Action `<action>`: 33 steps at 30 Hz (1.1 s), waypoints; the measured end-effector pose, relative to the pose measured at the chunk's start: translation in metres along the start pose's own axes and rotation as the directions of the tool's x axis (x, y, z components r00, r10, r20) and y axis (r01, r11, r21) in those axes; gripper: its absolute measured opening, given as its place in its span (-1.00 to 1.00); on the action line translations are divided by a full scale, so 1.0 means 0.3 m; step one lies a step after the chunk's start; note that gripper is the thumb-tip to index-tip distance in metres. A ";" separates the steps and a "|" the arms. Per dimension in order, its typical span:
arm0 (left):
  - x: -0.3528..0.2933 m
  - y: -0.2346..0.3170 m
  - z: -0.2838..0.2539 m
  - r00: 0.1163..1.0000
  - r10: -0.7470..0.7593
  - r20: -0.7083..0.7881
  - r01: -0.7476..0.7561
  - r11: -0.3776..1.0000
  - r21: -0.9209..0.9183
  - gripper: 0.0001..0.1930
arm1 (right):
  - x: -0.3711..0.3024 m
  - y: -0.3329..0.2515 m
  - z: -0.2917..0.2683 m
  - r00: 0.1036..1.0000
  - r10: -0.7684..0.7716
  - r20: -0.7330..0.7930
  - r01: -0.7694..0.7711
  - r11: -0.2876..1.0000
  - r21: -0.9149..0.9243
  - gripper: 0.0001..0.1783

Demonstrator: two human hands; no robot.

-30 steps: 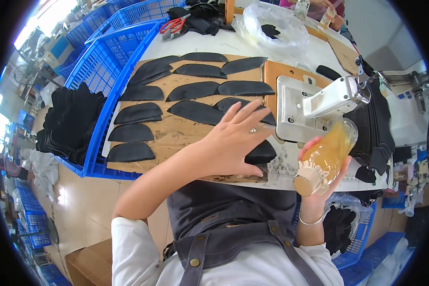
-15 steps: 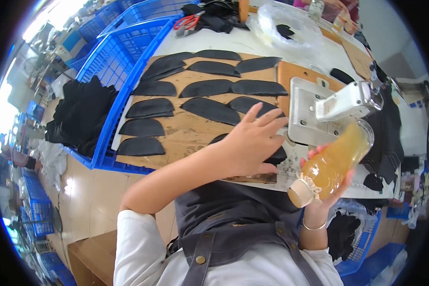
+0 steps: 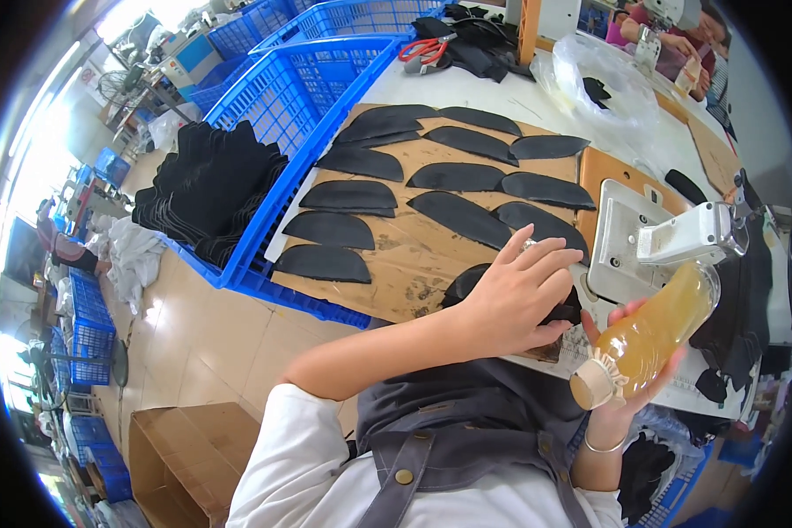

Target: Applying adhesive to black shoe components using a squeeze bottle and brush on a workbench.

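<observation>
My right hand (image 3: 647,378) is wrapped around a clear bottle (image 3: 664,321) of cloudy amber liquid. The bottle is tilted, its wrapped, pale beige cap (image 3: 597,380) toward me and its base by the sewing machine arm. My left hand (image 3: 524,290) hovers or rests, palm down with fingers spread, over black curved pieces (image 3: 465,283) at the near edge of the cardboard; whether it touches them I cannot tell. Farther off, several more black half-moon pieces (image 3: 456,177) lie in rows on the brown cardboard (image 3: 387,295).
A white sewing machine (image 3: 686,236) stands to the right on the table. Left of the cardboard, a blue crate (image 3: 304,308) adjoins a stack of black pieces (image 3: 207,189). Red-handled cutters (image 3: 424,55) and a plastic bag (image 3: 620,97) lie farther back. Another person's hands (image 3: 682,48) show top right.
The view has swung so that the table and crates sit farther right in the picture. My right hand still grips the bottle; my left hand stays spread over the near black pieces.
</observation>
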State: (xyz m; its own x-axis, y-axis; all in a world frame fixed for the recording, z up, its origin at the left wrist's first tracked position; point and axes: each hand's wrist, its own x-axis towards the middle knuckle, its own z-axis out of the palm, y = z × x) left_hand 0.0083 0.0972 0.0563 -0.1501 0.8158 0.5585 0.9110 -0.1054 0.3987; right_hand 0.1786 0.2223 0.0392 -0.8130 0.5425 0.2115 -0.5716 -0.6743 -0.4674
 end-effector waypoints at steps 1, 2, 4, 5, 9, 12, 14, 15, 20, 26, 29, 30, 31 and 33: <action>-0.006 0.001 -0.003 1.000 -0.001 -0.001 0.001 1.000 0.006 -0.59 | 0.002 0.008 0.003 1.000 0.002 0.005 -0.002 1.000 0.004 -0.17; -0.006 0.006 -0.003 0.998 -0.058 -0.027 0.057 0.998 -0.041 -0.61 | 0.002 0.010 0.005 1.000 0.013 0.027 -0.014 1.000 0.003 -0.17; -0.005 0.010 -0.006 0.992 -0.115 -0.051 0.110 0.990 -0.090 -0.64 | 0.001 0.018 0.011 0.999 0.025 0.048 -0.025 1.000 0.000 -0.16; -0.005 0.012 -0.008 0.987 -0.140 -0.078 0.135 0.989 -0.061 -0.64 | 0.001 0.024 0.016 0.999 0.019 0.050 -0.018 1.000 -0.024 -0.16; -0.007 0.003 -0.001 0.982 -0.167 -0.088 0.163 0.985 -0.051 -0.65 | 0.000 0.032 0.025 0.999 0.025 0.040 -0.024 0.999 -0.031 -0.15; -0.007 -0.003 -0.019 0.982 -0.169 -0.088 0.171 0.985 0.012 -0.65 | 0.011 0.042 0.025 0.998 0.029 0.058 -0.029 1.000 -0.006 -0.14; -0.003 -0.009 -0.027 0.983 -0.172 -0.064 0.176 0.982 0.072 -0.63 | 0.007 0.040 0.027 0.999 0.015 0.029 -0.014 1.000 -0.020 -0.14; -0.001 -0.007 -0.031 0.983 -0.173 -0.053 0.177 0.981 0.084 -0.62 | 0.006 0.039 0.028 1.000 0.016 0.027 -0.015 1.000 -0.019 -0.14; 0.029 0.009 -0.043 0.987 -0.159 -0.011 0.159 0.977 0.139 -0.61 | -0.004 0.022 0.041 1.000 -0.014 0.026 0.016 0.997 -0.073 -0.13; 0.037 0.008 -0.040 0.985 -0.168 0.023 0.163 0.975 0.153 -0.61 | 0.002 0.028 0.038 0.999 0.002 0.041 -0.001 0.999 -0.032 -0.12; 0.037 0.010 -0.037 0.980 -0.192 0.043 0.184 0.972 0.143 -0.63 | 0.004 0.033 0.034 0.999 0.013 0.047 -0.012 1.000 -0.009 -0.13; 0.037 0.010 -0.036 0.980 -0.192 0.046 0.184 0.973 0.138 -0.63 | 0.003 0.035 0.032 0.998 0.018 0.055 -0.018 1.000 -0.002 -0.13; 0.037 0.009 -0.035 0.980 -0.191 0.048 0.184 0.974 0.133 -0.64 | 0.001 0.037 0.029 0.999 0.011 0.032 -0.010 1.000 -0.018 -0.14; 0.039 0.008 -0.035 0.980 -0.196 0.045 0.187 0.971 0.148 -0.65 | -0.002 0.036 0.027 1.000 0.014 0.018 -0.014 1.000 -0.026 -0.15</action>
State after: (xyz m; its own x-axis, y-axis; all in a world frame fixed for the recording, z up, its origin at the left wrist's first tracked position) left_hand 0.0047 0.1006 0.0714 -0.3079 0.8454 0.4364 0.9135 0.1344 0.3841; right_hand 0.1721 0.2107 0.0409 -0.8228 0.5240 0.2199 -0.5573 -0.6684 -0.4926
